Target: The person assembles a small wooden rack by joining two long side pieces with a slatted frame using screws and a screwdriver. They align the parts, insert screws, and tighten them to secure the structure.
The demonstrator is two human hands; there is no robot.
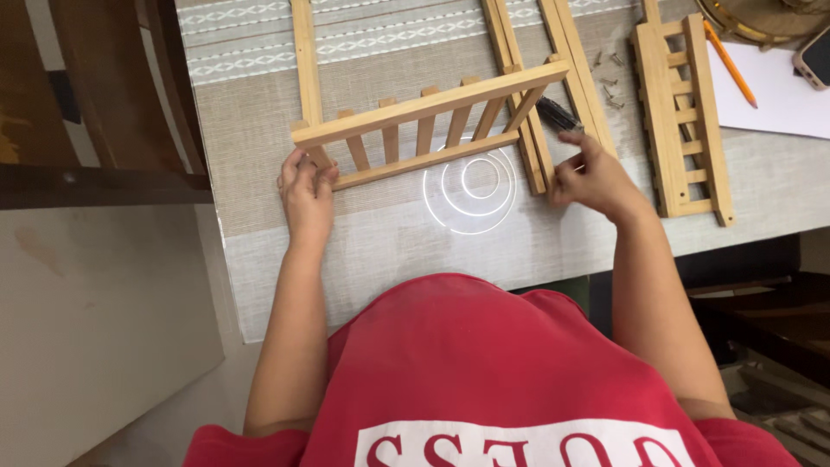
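Note:
A light wooden slatted rack panel (424,130) stands on its edge on the table, leaning between two long wooden side rails (304,60). My left hand (307,190) grips the panel's lower left corner. At the panel's right end, my right hand (592,177) holds a dark-handled screwdriver (558,114) against the right rail (527,130). Several small screws (609,86) lie just beyond that hand.
A second slatted wooden panel (683,112) lies flat at the right. Beyond it are white paper (778,95), an orange pencil (731,65) and a phone (814,59). A woven mat (251,130) covers the table; a chair (112,95) stands at the left.

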